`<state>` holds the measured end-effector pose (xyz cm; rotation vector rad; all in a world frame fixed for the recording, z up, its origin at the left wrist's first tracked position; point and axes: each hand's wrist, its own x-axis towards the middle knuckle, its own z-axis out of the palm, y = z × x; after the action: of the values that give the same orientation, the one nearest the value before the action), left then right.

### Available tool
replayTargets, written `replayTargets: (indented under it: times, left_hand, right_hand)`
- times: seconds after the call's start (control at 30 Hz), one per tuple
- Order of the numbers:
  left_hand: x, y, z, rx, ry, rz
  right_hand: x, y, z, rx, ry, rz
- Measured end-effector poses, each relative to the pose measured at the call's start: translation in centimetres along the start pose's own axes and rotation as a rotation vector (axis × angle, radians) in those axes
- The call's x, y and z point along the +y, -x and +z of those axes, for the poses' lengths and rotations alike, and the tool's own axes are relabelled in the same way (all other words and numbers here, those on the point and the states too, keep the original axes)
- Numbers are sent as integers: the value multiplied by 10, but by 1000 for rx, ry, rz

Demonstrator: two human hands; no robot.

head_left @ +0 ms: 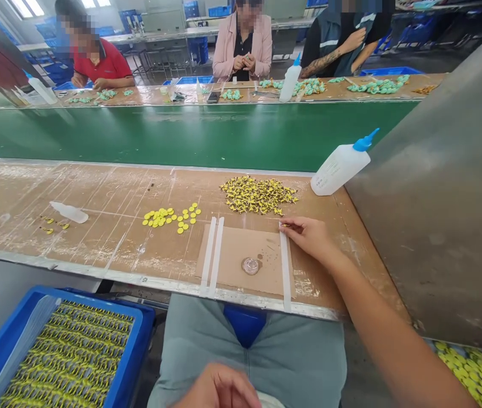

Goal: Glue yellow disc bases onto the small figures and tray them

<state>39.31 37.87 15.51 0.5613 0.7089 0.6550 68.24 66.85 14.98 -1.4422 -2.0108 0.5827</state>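
My right hand (307, 233) is at the top right corner of a taped cardboard sheet (232, 243), its fingertips pinched on a small yellow piece. Just beyond it lies a pile of small yellow and dark pieces (258, 194). My left hand (224, 388) is over my lap at the bottom edge, fingers curled; whatever it may hold is hidden. A small round dish (250, 266) rests on the cardboard. Left of the sheet, yellow discs (160, 217) are scattered on the table.
A white bottle with a blue tip (338, 169) leans at the right by a metal panel (440, 187). A small bottle (70, 212) lies at left. A blue tray (134, 334) of yellow pieces is lower left. Three people sit beyond the green belt (181, 133).
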Motion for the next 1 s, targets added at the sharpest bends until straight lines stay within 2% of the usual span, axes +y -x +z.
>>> replayTargets:
  times: [0.07, 0.13, 0.2, 0.3, 0.47, 0.57, 0.67, 0.73, 0.83, 1.0]
  left_hand:
    - [8, -10, 2, 181, 203, 124]
    - [25, -17, 3, 380, 369, 224]
    - [45, -22, 3, 485, 429, 271]
    - [65, -26, 1, 479, 468, 326]
    - [65, -28, -3, 425, 480, 363]
    - [65, -30, -5, 426, 464, 394]
    - [72, -35, -9, 459, 423, 448]
    - [78, -41, -13, 483, 388, 489]
    - [88, -53, -18, 501, 333, 569]
    - [104, -79, -21, 501, 265, 733]
  right_hand:
    - [-1, 1, 0, 10, -21, -8]
    - [-1, 4, 1, 20, -46, -9]
    - [-2, 8, 3, 46, -74, 10]
    - [-1, 13, 5, 103, -104, 56]
    - [-7, 16, 2, 163, -134, 92]
    - [-24, 24, 1, 235, -168, 111]
    - [-53, 41, 5, 323, -347, 128]
    - [-72, 55, 11, 311, -461, 89]
    - [-92, 72, 25, 304, -525, -62]
    - [-100, 79, 44, 364, -515, -225]
